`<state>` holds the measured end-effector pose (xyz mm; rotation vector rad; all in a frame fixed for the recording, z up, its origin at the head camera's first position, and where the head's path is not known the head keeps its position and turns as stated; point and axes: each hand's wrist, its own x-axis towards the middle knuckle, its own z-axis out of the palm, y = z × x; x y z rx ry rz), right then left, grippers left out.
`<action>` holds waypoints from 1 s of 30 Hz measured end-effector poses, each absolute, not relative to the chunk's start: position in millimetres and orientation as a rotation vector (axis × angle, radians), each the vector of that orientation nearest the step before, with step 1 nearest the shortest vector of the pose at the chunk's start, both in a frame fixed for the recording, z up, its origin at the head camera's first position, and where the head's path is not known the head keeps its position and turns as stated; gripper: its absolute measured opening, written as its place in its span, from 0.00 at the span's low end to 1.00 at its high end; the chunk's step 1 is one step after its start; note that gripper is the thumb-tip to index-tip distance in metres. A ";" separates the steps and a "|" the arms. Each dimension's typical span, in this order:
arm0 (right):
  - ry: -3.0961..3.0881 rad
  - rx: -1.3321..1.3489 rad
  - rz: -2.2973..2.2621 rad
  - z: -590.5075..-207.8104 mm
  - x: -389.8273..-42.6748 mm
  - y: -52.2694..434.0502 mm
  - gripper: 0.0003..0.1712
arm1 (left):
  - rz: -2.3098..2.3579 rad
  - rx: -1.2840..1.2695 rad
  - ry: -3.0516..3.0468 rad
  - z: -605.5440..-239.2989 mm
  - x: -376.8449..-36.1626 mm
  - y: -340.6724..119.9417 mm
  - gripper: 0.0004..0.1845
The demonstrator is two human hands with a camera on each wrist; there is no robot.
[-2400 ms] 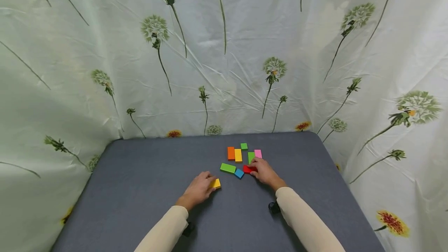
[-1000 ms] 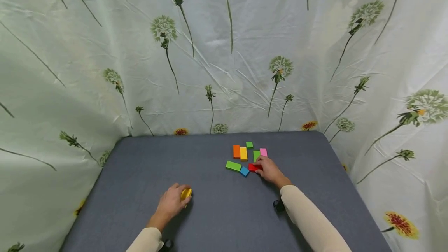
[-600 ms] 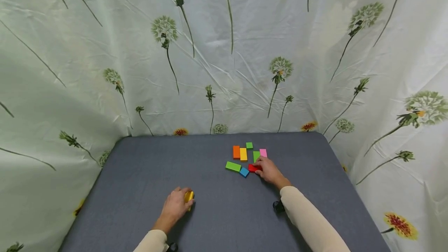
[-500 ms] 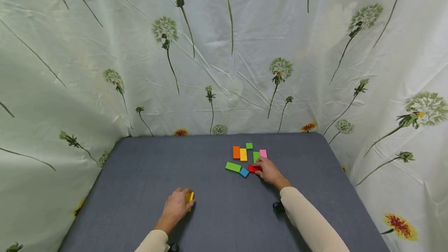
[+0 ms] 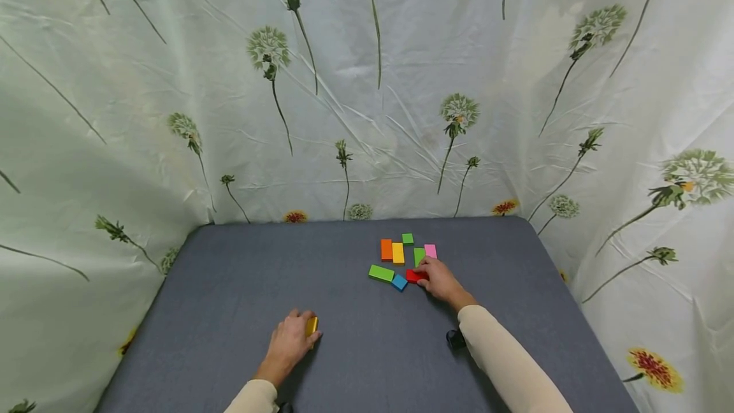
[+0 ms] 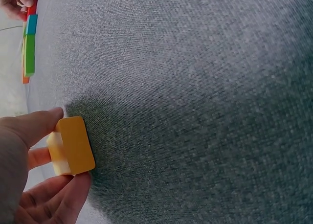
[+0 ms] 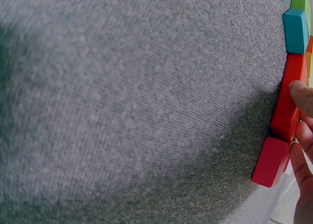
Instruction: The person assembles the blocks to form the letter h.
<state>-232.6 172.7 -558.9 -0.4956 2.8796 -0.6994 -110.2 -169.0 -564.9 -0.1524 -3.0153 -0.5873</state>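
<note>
In the head view my left hand (image 5: 289,340) holds a yellow block (image 5: 312,325) low over the grey tabletop, left of the other blocks. The left wrist view shows that yellow block (image 6: 77,145) pinched between thumb and fingers, one end facing the camera. My right hand (image 5: 440,279) is at a red block (image 5: 414,276) on the near right side of the group. Close up, the thumb lies on the red block (image 7: 288,97) and fingers reach behind it. A crimson block (image 7: 270,161) adjoins its end, hidden under the hand in the head view.
Next to the red block lie a blue block (image 5: 399,282) and a long green block (image 5: 381,273). Farther back are orange (image 5: 387,250), amber (image 5: 398,253), small green (image 5: 408,239), green (image 5: 419,256) and pink (image 5: 430,250) blocks. A flowered curtain (image 5: 367,113) surrounds the table.
My left hand has carried the yellow block left and toward me, away from the group, and turned it. It has shifted only slightly since one second ago. My right hand stays at the red block.
</note>
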 end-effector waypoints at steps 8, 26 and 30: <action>2.879 -0.507 -0.699 -559.3 -233.5 173.4 0.16 | -0.567 -0.144 -2.998 -563.8 -110.5 -168.9 0.19; 2.903 -0.542 -0.692 -557.0 -232.2 173.7 0.15 | -0.622 -0.697 -3.129 -552.8 -113.6 -204.5 0.35; 2.900 -0.543 -0.690 -557.9 -231.8 172.7 0.15 | -0.603 -0.779 -3.132 -550.7 -115.9 -208.0 0.34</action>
